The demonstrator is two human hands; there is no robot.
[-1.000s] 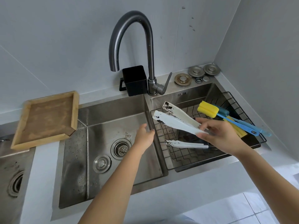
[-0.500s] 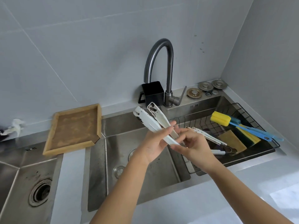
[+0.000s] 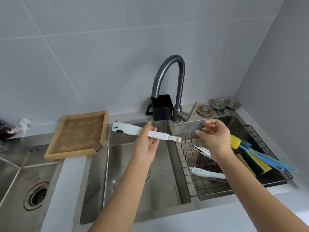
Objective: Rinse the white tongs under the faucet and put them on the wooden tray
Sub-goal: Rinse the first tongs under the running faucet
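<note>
- Two hands hover in front of the faucet [image 3: 172,84]: the left hand [image 3: 147,146] holds the white tongs [image 3: 142,132] across its palm, fingers [image 3: 148,129] curled loosely behind the handle and the thumb below; the right hand [image 3: 215,139], right of the faucet, holds nothing, its fingers spread and slightly bent.
- The white tongs lie level, below and left of the faucet spout, dirty tips pointing left toward the wooden tray [image 3: 78,134], metal end pointing right.
- Left of the faucet, the wooden tray sits on the tabletop [image 3: 66,185], one corner overhanging the middle sink basin [image 3: 133,190].
- Right of the faucet, a wire rack [image 3: 192,185] fills the right basin; it holds more soiled white tongs [image 3: 205,173], blue-handled sponge brushes [image 3: 260,156] and yellow sponges [image 3: 257,163], partly hidden by the right forearm.
- Just left of the faucet base stands a black holder [image 3: 162,108]; to the right, metal drain stoppers [image 3: 217,104] lie on the ledge.
- Far left of the faucet is another basin with a drain [image 3: 36,196], and a crumpled cloth [image 3: 23,126].
- Pale grey tiled walls meet in a corner behind.
</note>
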